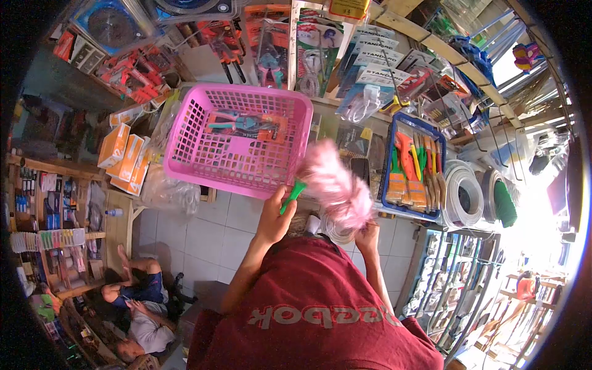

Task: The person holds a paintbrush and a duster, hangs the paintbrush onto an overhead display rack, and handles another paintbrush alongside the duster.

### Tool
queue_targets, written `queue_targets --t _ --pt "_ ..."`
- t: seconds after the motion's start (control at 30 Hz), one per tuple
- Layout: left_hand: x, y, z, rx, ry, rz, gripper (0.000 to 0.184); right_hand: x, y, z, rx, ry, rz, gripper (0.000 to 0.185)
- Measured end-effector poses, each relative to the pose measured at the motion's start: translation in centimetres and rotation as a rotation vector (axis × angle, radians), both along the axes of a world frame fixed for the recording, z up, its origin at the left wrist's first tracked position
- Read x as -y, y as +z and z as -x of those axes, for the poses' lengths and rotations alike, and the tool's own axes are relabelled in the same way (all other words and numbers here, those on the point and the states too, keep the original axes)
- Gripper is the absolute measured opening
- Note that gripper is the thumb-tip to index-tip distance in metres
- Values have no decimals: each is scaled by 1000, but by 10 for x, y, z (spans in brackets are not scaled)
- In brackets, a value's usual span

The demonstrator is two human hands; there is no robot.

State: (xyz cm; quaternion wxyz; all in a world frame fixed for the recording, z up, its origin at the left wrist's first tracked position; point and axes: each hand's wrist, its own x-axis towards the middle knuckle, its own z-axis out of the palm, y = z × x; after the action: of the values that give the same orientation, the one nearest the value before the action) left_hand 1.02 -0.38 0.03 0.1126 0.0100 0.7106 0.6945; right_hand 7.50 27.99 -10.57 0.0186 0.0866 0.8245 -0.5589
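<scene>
My left hand [276, 219] is closed around the green handle of a pink-and-white fluffy duster [336, 185], just off the front right corner of a pink plastic basket [237, 185]. The duster head is smeared by motion and slants down to the right. At its far end, my right hand [368, 237] has its fingers curled against the fluff, partly hidden by it. Inside the basket lies a pair of pliers [240, 122] with teal handles in orange packaging. A dark phone-like object [359, 168] lies behind the duster.
A blue tray [390, 200] of paintbrushes stands on the right, beside a white hose coil [462, 194]. Orange-and-white boxes [126, 159] sit left of the basket. Packaged tools [268, 55] hang along the back. Another person [148, 320] sits on the lower left.
</scene>
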Motion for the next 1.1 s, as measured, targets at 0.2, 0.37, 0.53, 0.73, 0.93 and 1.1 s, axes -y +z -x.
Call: queue_targets --t 0.2,0.37,0.53,0.73,0.93,1.1 --pt "-2 -2 0 -19 25 22 19 -2 20 6 136 99 -324 36" --pt "1 -4 0 -6 -5 13 21 1 10 8 -374 -116 -362 36" --pt "-3 -8 2 -183 10 110 23 7 25 14 -125 -83 -280 20" --pt "-5 11 2 -255 38 322 34 15 38 25 -314 -1 -282 15" --pt "-7 16 3 -332 56 395 37 10 25 31 -436 -139 -225 32" --pt "-6 7 3 -448 63 545 40 -5 14 24 -56 -227 -323 28"
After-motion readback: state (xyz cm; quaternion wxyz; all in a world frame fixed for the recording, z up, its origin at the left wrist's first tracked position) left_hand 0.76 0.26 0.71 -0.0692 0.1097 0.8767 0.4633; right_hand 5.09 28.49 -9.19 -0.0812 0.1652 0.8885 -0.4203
